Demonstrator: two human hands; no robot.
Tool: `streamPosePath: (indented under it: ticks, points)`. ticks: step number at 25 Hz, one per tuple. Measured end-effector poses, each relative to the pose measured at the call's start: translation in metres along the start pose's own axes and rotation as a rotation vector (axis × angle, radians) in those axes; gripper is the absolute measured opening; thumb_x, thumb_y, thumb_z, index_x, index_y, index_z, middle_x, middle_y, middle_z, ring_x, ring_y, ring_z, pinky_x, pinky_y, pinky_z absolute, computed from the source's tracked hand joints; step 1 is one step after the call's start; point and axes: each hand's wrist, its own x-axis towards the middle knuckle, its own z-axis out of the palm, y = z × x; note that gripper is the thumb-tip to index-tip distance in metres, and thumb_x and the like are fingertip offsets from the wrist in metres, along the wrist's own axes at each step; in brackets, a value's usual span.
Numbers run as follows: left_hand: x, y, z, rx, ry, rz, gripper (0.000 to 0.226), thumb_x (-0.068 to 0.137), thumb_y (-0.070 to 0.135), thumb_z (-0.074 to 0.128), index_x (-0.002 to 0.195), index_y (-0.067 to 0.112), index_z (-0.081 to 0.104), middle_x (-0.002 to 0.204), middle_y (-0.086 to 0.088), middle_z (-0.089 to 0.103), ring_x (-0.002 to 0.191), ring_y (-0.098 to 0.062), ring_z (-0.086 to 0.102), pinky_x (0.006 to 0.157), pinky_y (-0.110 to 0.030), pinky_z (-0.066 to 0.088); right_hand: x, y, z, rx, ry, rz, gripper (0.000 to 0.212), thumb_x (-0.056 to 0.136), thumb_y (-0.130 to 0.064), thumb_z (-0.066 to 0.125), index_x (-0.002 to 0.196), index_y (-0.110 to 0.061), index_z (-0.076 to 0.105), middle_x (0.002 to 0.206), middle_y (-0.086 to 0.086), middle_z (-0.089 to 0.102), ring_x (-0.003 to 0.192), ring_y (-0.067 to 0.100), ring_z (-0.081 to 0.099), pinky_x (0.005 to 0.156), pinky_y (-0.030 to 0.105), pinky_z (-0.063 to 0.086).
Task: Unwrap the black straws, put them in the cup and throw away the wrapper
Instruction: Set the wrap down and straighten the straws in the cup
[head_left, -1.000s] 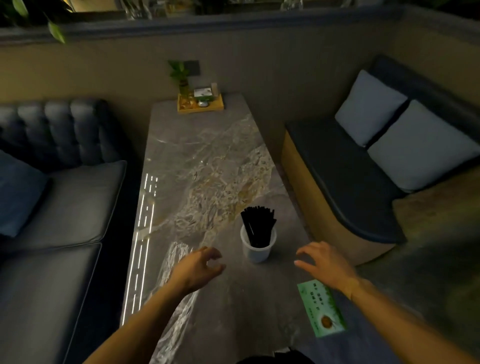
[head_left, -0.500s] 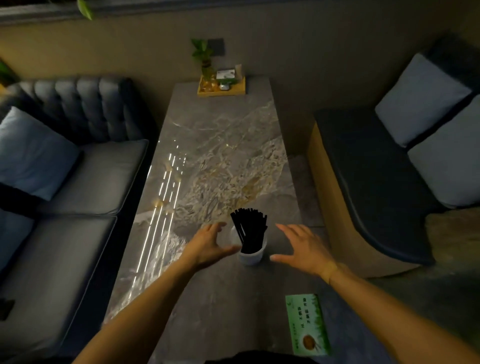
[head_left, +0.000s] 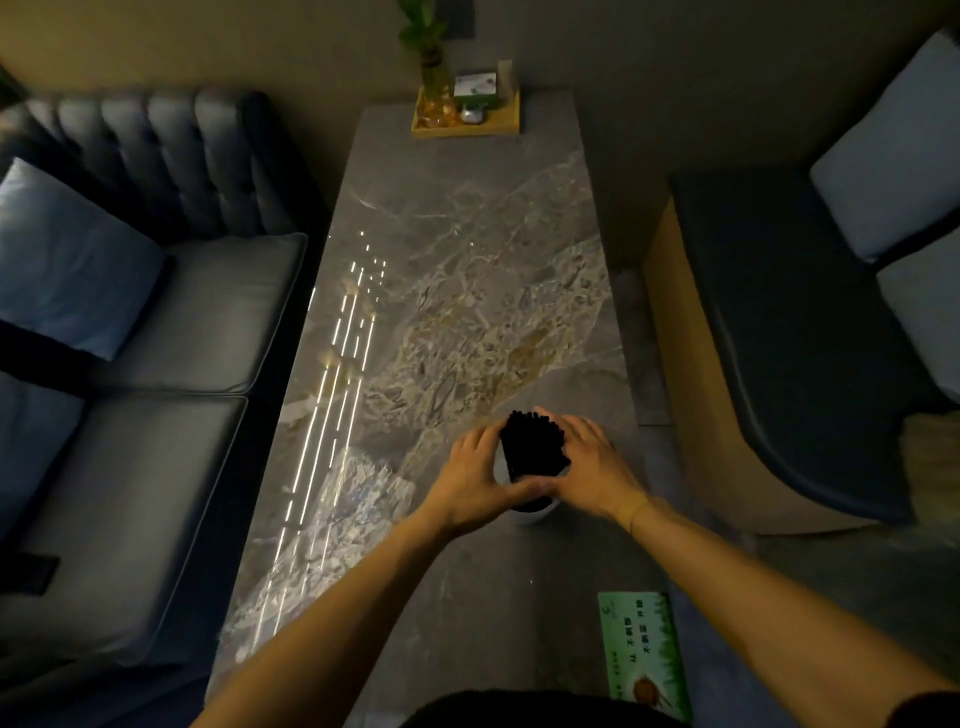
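- Head view: left hand (head_left: 470, 475) and right hand (head_left: 592, 470) cupped around straws (head_left: 532, 447) in cup (head_left: 535, 512).
- Wrapper (head_left: 358, 499) left of cup, not binned.
- Risk: squeezing tips the cup.

Black straws (head_left: 532, 447); white cup (head_left: 535, 514); grey marble-veined table (head_left: 467, 234); green packet (head_left: 644, 654).

Pretty dim shot you've got here. Striped glare streaks the marble table (head_left: 467, 218) left side, and the wide lens bends the edges, slightly soft.
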Motion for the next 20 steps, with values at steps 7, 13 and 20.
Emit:
streamPosePath:
  ticks: [7,13,20]
  points:
    - [-0.01,0.008,0.017,0.064,0.047,0.092,0.102,0.068,0.086,0.044,0.146,0.023,0.029,0.147,0.001,0.034,0.134,-0.017,0.027,0.113,-0.041,0.029,0.004,-0.023,0.021,0.074,0.228,-0.024,0.071,0.078,-0.03,0.066,0.144,-0.019,0.041,0.15,0.006,0.042,0.146,0.021,0.026,0.117,0.042,0.025]
    - [-0.023,0.013,0.018,0.057,0.045,0.112,0.096,0.073,0.086,0.04,0.149,0.029,0.024,0.154,0.006,0.023,0.141,-0.02,0.019,0.116,-0.046,0.025,-0.002,-0.032,0.039,0.198,0.433,-0.012,0.043,0.072,-0.022,0.073,0.112,-0.013,0.06,0.107,0.007,0.071,0.104,0.028,0.065,0.106,0.048,0.041]
    - [-0.029,0.007,0.009,-0.076,0.221,0.089,0.079,0.075,0.075,0.054,0.138,0.029,0.041,0.137,0.007,0.045,0.125,-0.009,0.036,0.107,-0.035,0.038,-0.002,-0.033,0.051,0.332,0.63,-0.048,0.026,0.068,-0.031,0.069,0.091,-0.021,0.062,0.086,0.002,0.073,0.085,0.02,0.066,0.098,0.05,0.047]
